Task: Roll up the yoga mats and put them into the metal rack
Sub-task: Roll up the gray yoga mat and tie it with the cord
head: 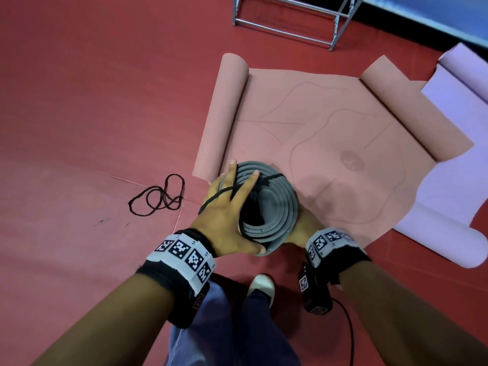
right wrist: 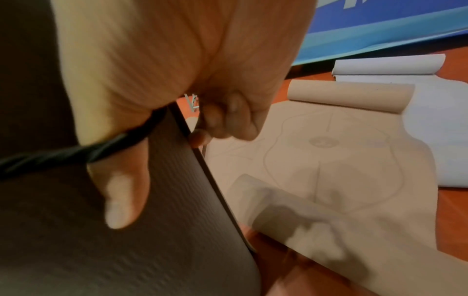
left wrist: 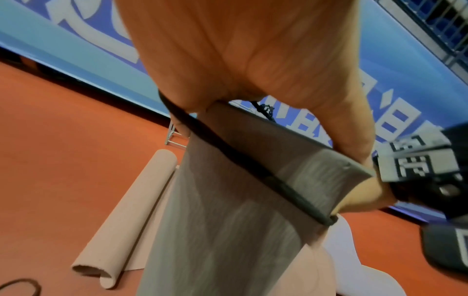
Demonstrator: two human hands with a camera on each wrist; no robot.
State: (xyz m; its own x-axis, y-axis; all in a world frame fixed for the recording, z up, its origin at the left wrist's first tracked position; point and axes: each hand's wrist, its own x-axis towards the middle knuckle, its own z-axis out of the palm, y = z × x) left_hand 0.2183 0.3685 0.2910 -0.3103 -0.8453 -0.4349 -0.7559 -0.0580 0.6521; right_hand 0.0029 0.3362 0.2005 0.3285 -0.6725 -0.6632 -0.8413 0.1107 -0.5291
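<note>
Upright between both hands stands a rolled grey mat (head: 274,207), seen end-on from the head view so its spiral layers show. A black cord (left wrist: 228,154) runs slantwise around the roll near its top. Left hand (head: 229,215) lies against the roll's left side, fingers spread over the top rim and thumb along the near edge, with the cord passing under the fingers. Right hand (head: 303,225) is on the roll's right side; the right wrist view shows its thumb pressed flat on the grey surface, the cord crossing under the palm and the other fingers curled at the roll's edge. Just behind lies a pink mat (head: 330,133), flat with both ends curled, and a lilac mat (head: 462,114) partly beneath its right end. Further back stands the metal rack (head: 290,25). Another loose black cord (head: 158,199) lies on the red floor (head: 92,101) at left.
</note>
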